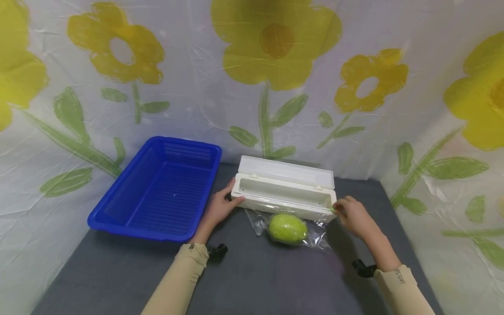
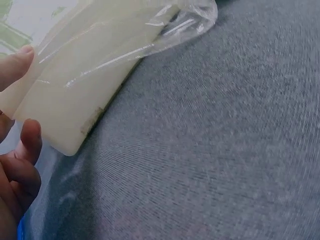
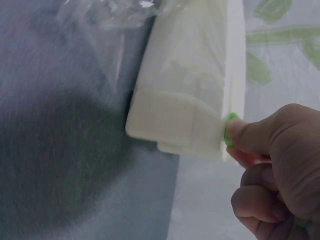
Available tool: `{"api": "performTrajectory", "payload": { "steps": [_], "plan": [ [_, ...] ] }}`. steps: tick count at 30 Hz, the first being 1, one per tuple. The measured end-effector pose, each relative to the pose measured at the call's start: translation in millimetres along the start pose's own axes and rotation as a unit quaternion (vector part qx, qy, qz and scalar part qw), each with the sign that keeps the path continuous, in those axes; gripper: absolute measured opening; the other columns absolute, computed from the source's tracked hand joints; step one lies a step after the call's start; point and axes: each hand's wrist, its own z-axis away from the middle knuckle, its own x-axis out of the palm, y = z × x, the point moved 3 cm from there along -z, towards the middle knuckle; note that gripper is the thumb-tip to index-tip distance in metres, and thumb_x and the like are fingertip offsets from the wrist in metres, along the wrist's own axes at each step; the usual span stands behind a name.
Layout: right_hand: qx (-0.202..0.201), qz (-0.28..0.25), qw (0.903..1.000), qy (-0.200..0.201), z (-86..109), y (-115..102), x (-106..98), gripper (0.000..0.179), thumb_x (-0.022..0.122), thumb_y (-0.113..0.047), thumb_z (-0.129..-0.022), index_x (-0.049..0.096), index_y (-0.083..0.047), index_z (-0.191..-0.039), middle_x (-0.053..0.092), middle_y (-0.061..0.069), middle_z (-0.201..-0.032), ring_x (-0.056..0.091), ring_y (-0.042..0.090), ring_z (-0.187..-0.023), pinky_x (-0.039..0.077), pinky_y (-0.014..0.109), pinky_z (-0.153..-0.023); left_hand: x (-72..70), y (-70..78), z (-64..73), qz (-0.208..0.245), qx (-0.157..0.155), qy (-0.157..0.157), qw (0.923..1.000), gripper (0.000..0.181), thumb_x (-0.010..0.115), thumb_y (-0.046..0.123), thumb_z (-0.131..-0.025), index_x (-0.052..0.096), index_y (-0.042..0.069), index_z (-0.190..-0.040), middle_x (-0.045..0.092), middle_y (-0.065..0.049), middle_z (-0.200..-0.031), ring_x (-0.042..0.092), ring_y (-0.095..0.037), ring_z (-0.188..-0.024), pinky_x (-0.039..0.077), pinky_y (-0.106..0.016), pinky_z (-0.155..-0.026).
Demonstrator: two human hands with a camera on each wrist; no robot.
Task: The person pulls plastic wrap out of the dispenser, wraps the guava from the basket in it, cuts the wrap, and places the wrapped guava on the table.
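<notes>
A long white cling film dispenser [image 1: 283,192] lies on the table with its hinged lid [image 1: 285,170] raised, showing the trough inside. Clear film [image 2: 125,45] stretches over its front and down to a green oval fruit [image 1: 288,229], which lies in crumpled clear plastic just in front. My left hand [image 1: 220,206] grips the dispenser's left end, its thumb at the film and front edge. At the other end, my right hand [image 1: 354,216] pinches a small green slider [image 3: 230,130] on the top front edge between thumb and forefinger; its other fingers are curled.
A blue perforated basket [image 1: 153,234] stands left of the dispenser, close beside my left forearm. The dark grey table [image 1: 252,280] meets a flower-print plastic sheet [image 1: 189,113] behind the dispenser and along both sides.
</notes>
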Motion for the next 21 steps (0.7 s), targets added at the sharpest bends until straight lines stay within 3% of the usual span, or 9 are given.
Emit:
{"api": "performTrajectory", "payload": {
  "steps": [1,3,9,11,13,16,18,21],
  "plan": [
    [0.005,-0.005,0.9999,0.008,-0.1,0.7,0.3,0.008,0.077,0.005,-0.091,0.074,0.007,-0.099,0.064,0.013,-0.088,0.065,0.032,-0.080,0.056,0.046,-0.071,-0.2,-0.1,-0.2,0.003,-0.004,0.001,1.0000,0.081,0.081,0.028,-0.097,0.039,0.006,-0.163,0.041,-0.009,-0.165,0.056,-0.014,-0.056,0.040,-0.025,-0.051],
    [0.021,-0.016,0.9994,0.023,0.2,0.7,0.5,0.007,0.078,0.004,-0.090,0.076,0.005,-0.096,0.066,0.012,-0.087,0.062,0.026,-0.075,0.053,0.042,-0.067,-0.9,0.7,-0.5,0.008,-0.008,0.000,0.9999,0.082,0.081,0.027,-0.096,0.039,0.006,-0.163,0.042,-0.011,-0.164,0.025,-0.011,-0.043,0.031,-0.024,-0.045],
    [0.063,-0.035,0.9964,0.045,2.5,2.1,3.8,0.006,0.079,0.003,-0.088,0.078,0.003,-0.094,0.067,0.012,-0.086,0.053,0.016,-0.066,0.047,0.035,-0.061,-2.4,2.8,0.8,0.006,-0.008,0.000,1.0000,0.082,0.082,0.027,-0.096,0.040,0.004,-0.162,0.052,-0.018,-0.157,0.028,-0.006,-0.040,0.032,-0.024,-0.044],
    [0.069,-0.036,0.9958,0.047,3.1,2.6,4.8,0.007,0.079,0.003,-0.088,0.078,0.004,-0.095,0.067,0.012,-0.086,0.053,0.016,-0.066,0.046,0.036,-0.062,-2.5,2.1,1.5,0.014,-0.011,0.002,0.9998,0.083,0.083,0.026,-0.095,0.040,0.004,-0.162,0.068,-0.021,-0.136,0.028,-0.006,-0.039,0.032,-0.024,-0.044],
    [0.074,-0.036,0.9954,0.048,3.6,2.5,4.8,0.007,0.079,0.003,-0.088,0.078,0.004,-0.095,0.066,0.012,-0.086,0.053,0.016,-0.066,0.046,0.036,-0.062,-2.1,1.1,1.6,0.028,-0.018,0.001,0.9995,0.083,0.083,0.025,-0.095,0.040,0.005,-0.163,0.075,-0.020,-0.099,0.030,-0.005,-0.038,0.033,-0.024,-0.043],
    [0.082,-0.038,0.9948,0.047,4.4,2.5,4.6,0.008,0.078,0.003,-0.089,0.078,0.004,-0.097,0.067,0.012,-0.087,0.053,0.017,-0.066,0.046,0.036,-0.062,-1.5,-0.1,1.4,0.050,-0.032,-0.005,0.9982,0.084,0.083,0.024,-0.095,0.038,0.008,-0.164,0.052,-0.004,-0.058,0.033,-0.003,-0.038,0.036,-0.023,-0.044],
    [0.087,-0.039,0.9945,0.045,5.0,2.0,4.3,0.008,0.078,0.003,-0.090,0.078,0.005,-0.098,0.067,0.013,-0.088,0.053,0.017,-0.066,0.046,0.035,-0.061,-1.4,0.2,1.1,0.065,-0.039,-0.010,0.9970,0.085,0.083,0.023,-0.095,0.037,0.009,-0.165,0.045,0.003,-0.052,0.036,-0.004,-0.038,0.038,-0.023,-0.044],
    [0.090,-0.039,0.9942,0.043,5.6,0.7,3.9,0.008,0.077,0.002,-0.091,0.078,0.005,-0.099,0.066,0.014,-0.090,0.053,0.016,-0.066,0.045,0.033,-0.060,-1.7,1.7,0.9,0.080,-0.047,-0.016,0.9955,0.086,0.083,0.022,-0.095,0.035,0.011,-0.166,0.045,0.005,-0.051,0.039,-0.005,-0.039,0.039,-0.024,-0.044]
  ]
}}
